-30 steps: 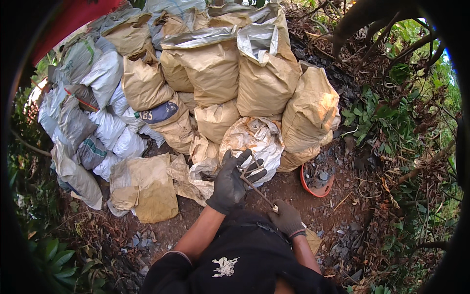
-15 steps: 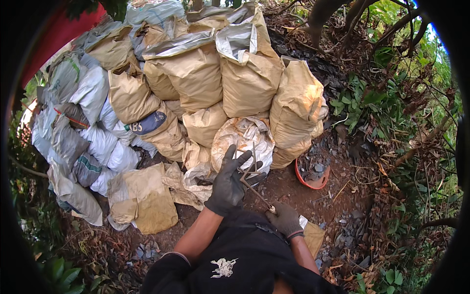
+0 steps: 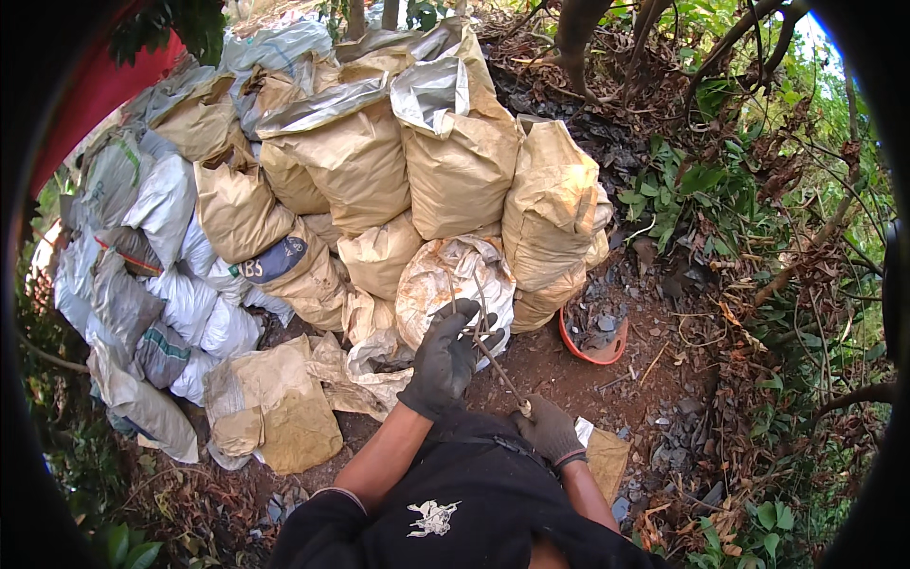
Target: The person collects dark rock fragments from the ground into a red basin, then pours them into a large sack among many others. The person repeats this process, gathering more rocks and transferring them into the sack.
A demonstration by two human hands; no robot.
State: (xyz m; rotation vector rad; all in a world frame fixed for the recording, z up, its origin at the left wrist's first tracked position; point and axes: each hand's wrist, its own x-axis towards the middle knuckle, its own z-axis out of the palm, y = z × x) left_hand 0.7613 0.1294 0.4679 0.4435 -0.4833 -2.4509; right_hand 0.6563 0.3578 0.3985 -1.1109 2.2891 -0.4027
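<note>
Both gloved, my left hand (image 3: 444,360) grips the upper end of a thin stick (image 3: 498,365) and my right hand (image 3: 548,429) pinches its lower end, just before the crumpled sack (image 3: 453,284); it looks light, stiff, likely snappable, so I'd hold both ends.

Both hands wear dark grey work gloves with a matte, slightly grainy surface. The left glove (image 3: 444,360) ends in a snug knitted cuff at the wrist; the right glove (image 3: 550,429) ends in a similar ribbed cuff. Above the cuffs the forearms are bare. Black sleeves (image 3: 322,526) are pushed up toward the elbows. The torso is covered by a black top (image 3: 474,493) bearing a small white printed emblem (image 3: 434,518) on the front, with a dark strap crossing the fabric.
</note>
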